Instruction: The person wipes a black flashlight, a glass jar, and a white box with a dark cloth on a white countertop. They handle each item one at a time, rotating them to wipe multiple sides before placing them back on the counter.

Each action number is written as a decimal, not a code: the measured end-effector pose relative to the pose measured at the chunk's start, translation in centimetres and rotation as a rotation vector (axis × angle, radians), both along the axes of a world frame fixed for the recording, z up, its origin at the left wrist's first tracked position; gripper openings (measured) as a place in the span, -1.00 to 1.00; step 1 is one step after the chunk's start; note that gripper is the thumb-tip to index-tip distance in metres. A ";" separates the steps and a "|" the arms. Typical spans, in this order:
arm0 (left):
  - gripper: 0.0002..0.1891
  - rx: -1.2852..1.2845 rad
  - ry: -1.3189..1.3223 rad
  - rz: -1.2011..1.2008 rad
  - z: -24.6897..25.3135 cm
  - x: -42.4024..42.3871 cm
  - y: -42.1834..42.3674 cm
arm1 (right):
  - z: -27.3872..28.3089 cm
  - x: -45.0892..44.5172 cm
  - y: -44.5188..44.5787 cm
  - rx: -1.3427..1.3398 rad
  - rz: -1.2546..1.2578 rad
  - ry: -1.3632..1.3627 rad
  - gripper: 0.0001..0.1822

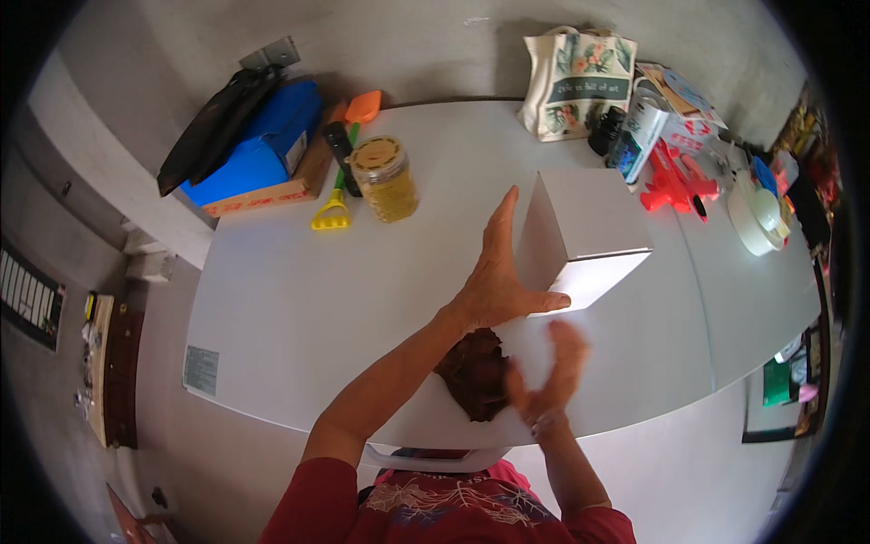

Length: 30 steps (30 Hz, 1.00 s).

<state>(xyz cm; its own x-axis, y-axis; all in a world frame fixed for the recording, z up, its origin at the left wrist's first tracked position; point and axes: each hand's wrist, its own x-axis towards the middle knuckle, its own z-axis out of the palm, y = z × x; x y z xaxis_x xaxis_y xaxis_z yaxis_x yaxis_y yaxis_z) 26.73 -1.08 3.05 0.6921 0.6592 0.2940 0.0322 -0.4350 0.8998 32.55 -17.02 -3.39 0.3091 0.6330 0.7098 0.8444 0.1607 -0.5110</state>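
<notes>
A closed white cardboard box [591, 217] stands on the white table [285, 306]. My left hand [499, 285] is at the box's near left side, thumb and fingers spread wide; its thumb overlaps the box's near lower edge, and whether it touches cannot be told. My right hand [554, 374], slightly blurred, is nearer me, below the box, with thumb and fingers apart and nothing between them. A crumpled dark brown item [476, 377], perhaps leather or cloth, lies between my forearms, partly hidden by my left wrist and close to my right thumb.
A lidded plastic jar [385, 183], a toy shovel [363, 107] and a blue box [251, 153] under black items are at the back left. At the back right stand a printed tote bag [578, 88], a can [639, 136], a red plastic toy [673, 183] and a white bowl [744, 221].
</notes>
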 end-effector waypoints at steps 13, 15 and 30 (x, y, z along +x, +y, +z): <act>0.63 -0.097 0.126 -0.082 -0.4 1.2 1.3 | -2.1 -2.7 1.1 -0.343 0.237 -0.287 -0.66; 0.66 -0.093 0.078 -0.101 -0.8 2.0 1.4 | -2.4 -1.8 -0.1 -0.305 0.196 -0.207 -0.70; 0.43 -0.106 -0.210 -0.163 -2.1 0.0 -3.0 | 14.7 4.9 -1.0 -0.009 -0.034 -0.457 -0.61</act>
<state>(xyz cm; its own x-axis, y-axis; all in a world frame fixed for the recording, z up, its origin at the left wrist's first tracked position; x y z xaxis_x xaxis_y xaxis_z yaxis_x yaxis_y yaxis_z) 26.75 -4.05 0.98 0.7226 0.5793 0.3773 -0.2225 -0.3219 0.9203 37.49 -18.02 11.32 -0.0136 0.6347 0.7726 0.9882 0.1264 -0.0864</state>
